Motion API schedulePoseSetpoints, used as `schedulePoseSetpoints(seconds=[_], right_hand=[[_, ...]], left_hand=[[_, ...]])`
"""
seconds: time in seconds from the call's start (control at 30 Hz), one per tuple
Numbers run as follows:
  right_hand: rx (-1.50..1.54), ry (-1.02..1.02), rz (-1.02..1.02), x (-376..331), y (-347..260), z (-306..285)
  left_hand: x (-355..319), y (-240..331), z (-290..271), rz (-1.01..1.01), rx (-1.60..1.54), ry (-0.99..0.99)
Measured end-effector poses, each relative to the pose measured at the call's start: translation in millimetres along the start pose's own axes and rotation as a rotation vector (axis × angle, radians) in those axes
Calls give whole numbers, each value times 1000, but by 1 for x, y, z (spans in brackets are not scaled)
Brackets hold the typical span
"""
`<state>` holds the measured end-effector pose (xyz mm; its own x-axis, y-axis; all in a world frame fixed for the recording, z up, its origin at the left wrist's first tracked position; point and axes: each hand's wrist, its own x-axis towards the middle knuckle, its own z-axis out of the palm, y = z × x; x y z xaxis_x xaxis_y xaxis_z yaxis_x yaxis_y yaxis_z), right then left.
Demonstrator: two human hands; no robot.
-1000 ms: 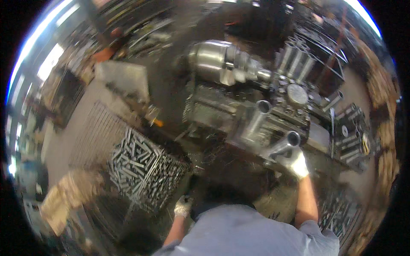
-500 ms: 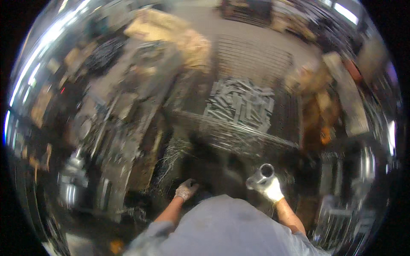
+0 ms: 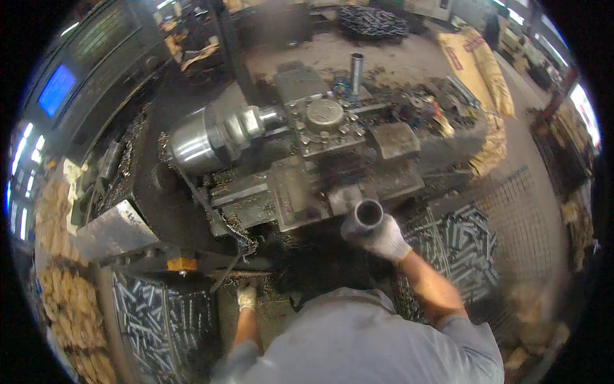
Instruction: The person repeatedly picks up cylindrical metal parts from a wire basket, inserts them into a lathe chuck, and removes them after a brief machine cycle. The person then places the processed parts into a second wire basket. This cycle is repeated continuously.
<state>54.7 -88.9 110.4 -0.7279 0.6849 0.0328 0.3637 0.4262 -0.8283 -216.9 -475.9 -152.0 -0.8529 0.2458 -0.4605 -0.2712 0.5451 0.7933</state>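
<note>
My right hand (image 3: 388,240), in a white knit glove, grips a short metal tube (image 3: 354,232) whose round open end tilts up toward me. The tube is in front of the lathe's carriage (image 3: 288,198), close to its near edge. Whether it touches the carriage I cannot tell. My left hand (image 3: 247,297), also gloved, hangs low beside the lathe's front edge; its fingers are too small and blurred to read. On the lathe, a shiny chuck (image 3: 197,141) lies left of a bolted square tool post (image 3: 325,116).
Metal bars fill a wire crate (image 3: 457,253) at right and another bin (image 3: 160,320) at lower left. A metal cylinder (image 3: 356,72) stands upright behind the tool post. Curly swarf (image 3: 246,243) hangs at the lathe's front. A yellow sack (image 3: 486,70) lies at far right.
My view has swung left from the crate to the lathe. My right hand has raised the tube forward to the carriage. The left hand stays low at my side.
</note>
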Motion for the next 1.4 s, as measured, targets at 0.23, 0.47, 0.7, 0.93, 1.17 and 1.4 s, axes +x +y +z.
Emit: schedulePoseSetpoints(seconds=[0.23,0.47,0.7,0.93,1.17,1.4], right_hand=[[-152,-173,-26,108,30,-10],[-305,-483,-367,138,53,-70],[-6,-442,-349,222,-2,-175],[-19,-387,-428,314,-81,-144],[-634,-745,-326,457,-111,10],[-1026,-754,-369,539,-53,-10]], left_hand=[[-15,48,-45,-65,-103,859],[-13,115,-79,-44,82,1066],[-7,110,-96,-37,248,1059],[11,90,-117,69,495,619],[1,100,19,181,-606,575],[-69,115,67,67,-567,378]])
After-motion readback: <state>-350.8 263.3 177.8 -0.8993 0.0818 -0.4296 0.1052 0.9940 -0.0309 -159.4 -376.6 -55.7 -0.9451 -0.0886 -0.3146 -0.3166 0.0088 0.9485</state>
